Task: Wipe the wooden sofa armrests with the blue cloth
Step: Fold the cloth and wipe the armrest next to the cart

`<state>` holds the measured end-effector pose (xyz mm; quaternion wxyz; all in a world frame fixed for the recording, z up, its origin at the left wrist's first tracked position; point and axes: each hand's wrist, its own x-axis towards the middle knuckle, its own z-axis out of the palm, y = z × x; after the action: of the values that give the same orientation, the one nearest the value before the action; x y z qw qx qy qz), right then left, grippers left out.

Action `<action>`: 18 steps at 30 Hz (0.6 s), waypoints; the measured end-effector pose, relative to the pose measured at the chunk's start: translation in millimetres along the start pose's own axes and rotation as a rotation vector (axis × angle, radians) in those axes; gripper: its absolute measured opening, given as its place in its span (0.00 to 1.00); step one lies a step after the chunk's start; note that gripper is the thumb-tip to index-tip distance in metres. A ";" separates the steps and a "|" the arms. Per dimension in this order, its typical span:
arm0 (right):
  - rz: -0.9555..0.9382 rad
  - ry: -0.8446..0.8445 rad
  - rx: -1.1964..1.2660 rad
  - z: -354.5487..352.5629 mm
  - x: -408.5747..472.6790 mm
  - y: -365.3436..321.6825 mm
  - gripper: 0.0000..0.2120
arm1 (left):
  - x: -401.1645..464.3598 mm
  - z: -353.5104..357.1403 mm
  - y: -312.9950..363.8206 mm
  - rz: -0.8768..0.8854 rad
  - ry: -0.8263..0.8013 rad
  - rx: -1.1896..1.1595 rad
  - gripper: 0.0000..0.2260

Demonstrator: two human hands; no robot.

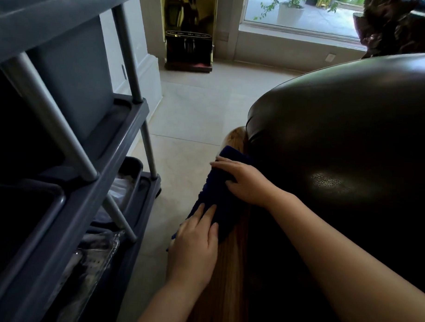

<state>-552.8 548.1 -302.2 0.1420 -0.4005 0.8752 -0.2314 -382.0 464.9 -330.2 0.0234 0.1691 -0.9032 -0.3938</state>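
A dark blue cloth (215, 197) lies draped along the wooden sofa armrest (229, 277), which runs from the bottom centre up to a rounded end (235, 137). My right hand (244, 180) presses flat on the cloth's far part, fingers spread leftward. Nearer to me, my left hand (194, 244) rests on the cloth's lower end, fingers pointing up along it. Both palms lie on the cloth. The wood under the cloth is hidden.
A dark leather sofa cushion (340, 141) bulges right beside the armrest. A grey cleaning cart (90, 180) with shelves, bins and bagged supplies stands close on the left. Pale floor tiles (196, 107) run between them toward a gold machine (189, 30) and a window.
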 end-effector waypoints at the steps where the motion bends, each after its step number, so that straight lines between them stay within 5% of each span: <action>1: -0.024 -0.029 -0.132 -0.1 -1.4 3.0 0.24 | 1.0 -1.5 -0.1 0.000 -0.004 0.006 0.19; 5: 0.042 -0.102 -0.239 7.3 -10.4 18.8 0.22 | 8.4 -3.4 -3.4 0.020 0.033 0.152 0.19; 18: 0.044 0.023 -0.146 14.2 -26.7 25.6 0.28 | 14.9 0.0 -13.4 0.104 0.040 -0.069 0.23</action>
<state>-545.8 579.1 -325.9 0.1076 -0.3880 0.8998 -0.1683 -392.2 451.6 -341.2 0.0679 0.1291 -0.8959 -0.4197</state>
